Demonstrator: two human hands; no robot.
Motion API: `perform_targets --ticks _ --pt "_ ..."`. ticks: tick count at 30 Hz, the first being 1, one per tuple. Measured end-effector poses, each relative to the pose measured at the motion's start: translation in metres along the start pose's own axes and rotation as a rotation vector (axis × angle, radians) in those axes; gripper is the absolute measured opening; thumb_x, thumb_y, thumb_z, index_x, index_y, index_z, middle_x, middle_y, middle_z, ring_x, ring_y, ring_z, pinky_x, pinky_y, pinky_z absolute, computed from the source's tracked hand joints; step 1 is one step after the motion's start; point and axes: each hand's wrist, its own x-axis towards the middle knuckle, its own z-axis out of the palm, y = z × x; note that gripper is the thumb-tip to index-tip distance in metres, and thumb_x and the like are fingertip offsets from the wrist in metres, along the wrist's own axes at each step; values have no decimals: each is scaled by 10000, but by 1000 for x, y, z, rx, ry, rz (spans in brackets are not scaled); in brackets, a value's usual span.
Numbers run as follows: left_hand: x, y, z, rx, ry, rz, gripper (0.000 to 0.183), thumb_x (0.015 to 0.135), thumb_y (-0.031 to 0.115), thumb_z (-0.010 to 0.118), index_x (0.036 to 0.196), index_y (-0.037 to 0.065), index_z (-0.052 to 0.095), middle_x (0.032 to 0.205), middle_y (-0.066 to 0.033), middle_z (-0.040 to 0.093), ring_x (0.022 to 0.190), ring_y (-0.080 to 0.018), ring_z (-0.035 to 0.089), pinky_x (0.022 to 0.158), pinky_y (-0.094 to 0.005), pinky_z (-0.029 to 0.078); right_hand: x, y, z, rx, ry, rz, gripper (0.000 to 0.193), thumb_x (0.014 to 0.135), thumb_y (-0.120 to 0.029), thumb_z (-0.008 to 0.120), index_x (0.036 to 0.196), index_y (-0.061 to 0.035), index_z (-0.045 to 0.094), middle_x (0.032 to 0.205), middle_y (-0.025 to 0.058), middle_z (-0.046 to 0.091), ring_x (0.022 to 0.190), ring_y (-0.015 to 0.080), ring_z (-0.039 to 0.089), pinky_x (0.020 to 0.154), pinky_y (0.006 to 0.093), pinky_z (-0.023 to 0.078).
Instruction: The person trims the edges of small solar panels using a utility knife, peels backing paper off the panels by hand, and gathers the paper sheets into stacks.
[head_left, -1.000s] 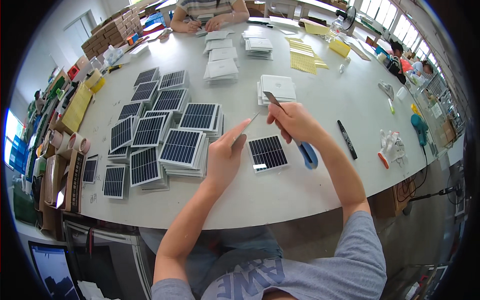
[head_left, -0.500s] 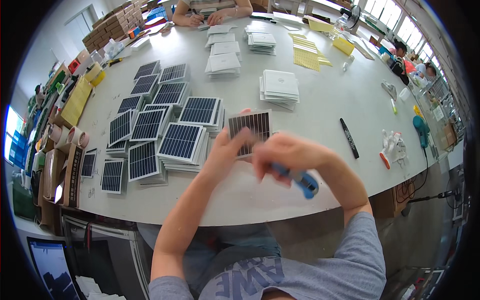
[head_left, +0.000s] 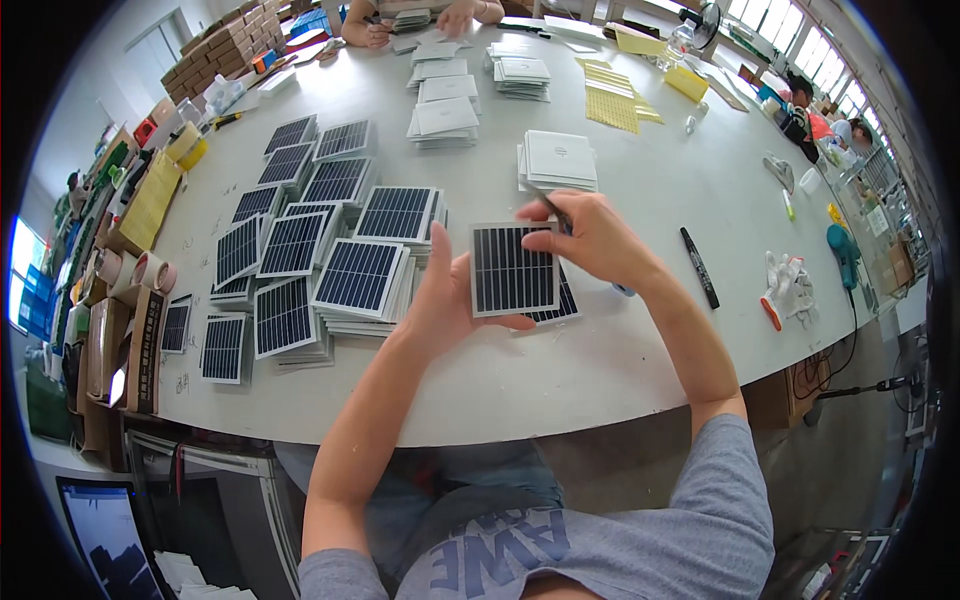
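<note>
My left hand [head_left: 447, 292] holds a small square solar panel [head_left: 513, 285], dark with a white rim, its face up. The thumb stands clear of the panel's left edge and fingers reach under the lower edge. My right hand [head_left: 600, 238] is over the panel's upper right corner, closed round a blue-handled tool [head_left: 622, 290]; a dark, narrow end of it shows above the panel, and its exact kind is hidden. Another solar panel [head_left: 565, 305] lies partly beneath the held one. To the left, solar panels stand in several stacks [head_left: 360, 280].
Stacks of white square plates [head_left: 560, 158] stand beyond my hands. A black marker [head_left: 699, 268], a white glove [head_left: 788, 290] and a teal corded tool [head_left: 843, 255] lie at right. Yellow sheets [head_left: 610, 98] lie farther back. Across the table, another person's hands [head_left: 458, 15] work beside white plates.
My right hand has moved up and away from me, swinging the blue tool's dark end above the panel. The held panel is now more fully in view, with another panel showing beneath.
</note>
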Motion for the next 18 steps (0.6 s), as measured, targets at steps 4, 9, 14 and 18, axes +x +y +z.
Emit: perform_targets --ticks 4,9,14,18 --pt "3 -2 1 45 -3 143 907 914 757 287 1389 4 460 1347 -161 549 1164 -300 605 904 -449 551 5 -7 -16 12 -76 98 237 825 -136 761 1027 -26 707 802 79 695 694 109 611 657 273 490" --pt "-1 -14 1 1626 351 292 834 803 428 747 1422 -18 410 1429 -183 437 1269 -296 455 1051 -396 401 22 46 -28 -450 520 -162 92 863 -133 714 914 -59 729 845 64 712 646 176 652 623 286 516" --pt "-5 -15 4 1750 290 176 964 654 413 856 1406 -9 424 1480 -183 356 1395 -330 266 1153 -416 253 26 102 -13 -749 448 -231 81 871 -206 678 878 -145 731 958 -15 706 795 236 688 693 344 548" --pt "-5 -12 5 1580 283 240 877 615 274 890 1337 17 461 1378 -170 440 1321 -307 370 1104 -407 328 25 85 -14 -694 356 -95 146 860 -218 706 900 -83 744 996 20 699 791 237 685 710 345 542"
